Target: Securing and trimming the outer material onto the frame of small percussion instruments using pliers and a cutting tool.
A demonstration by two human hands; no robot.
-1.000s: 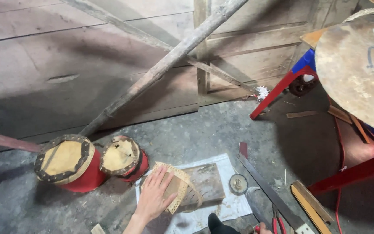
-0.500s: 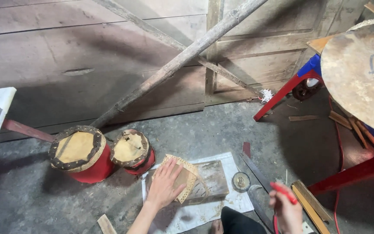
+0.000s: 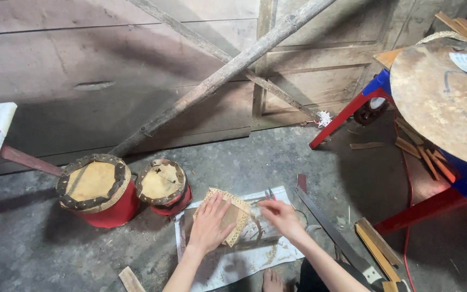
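Down on the concrete floor (image 3: 277, 162), near the centre of the scene, a person is pressing the left hand (image 3: 210, 225) flat on a square piece of tan hide (image 3: 227, 219), its fingers (image 3: 218, 203) spread wide and gripping nothing. The hide is lying on a small wooden board (image 3: 255, 238), which is resting on a white sheet (image 3: 233, 259) spread over the floor. The right hand (image 3: 281, 214) is hovering just right of the hide, its fingers loosely curled; whether it is pinching anything cannot be told.

Judging from the pose, doing this step well is a matter of keeping the left palm bearing down evenly so the hide is not sliding on the board, and of bringing the right hand in along the free edge rather than across the pinning fingers.

Two red drums (image 3: 97, 190) with tan skin tops are standing just left of the sheet, the larger one farther left, the smaller nearly touching the sheet. Two long wooden poles (image 3: 228, 70) are leaning crossed against the far plank wall (image 3: 82, 65). One big round metal disc (image 3: 444, 103) is sitting at far right on a red and blue stand (image 3: 352, 111). One long metal straightedge (image 3: 331, 227) is lying right of the sheet.
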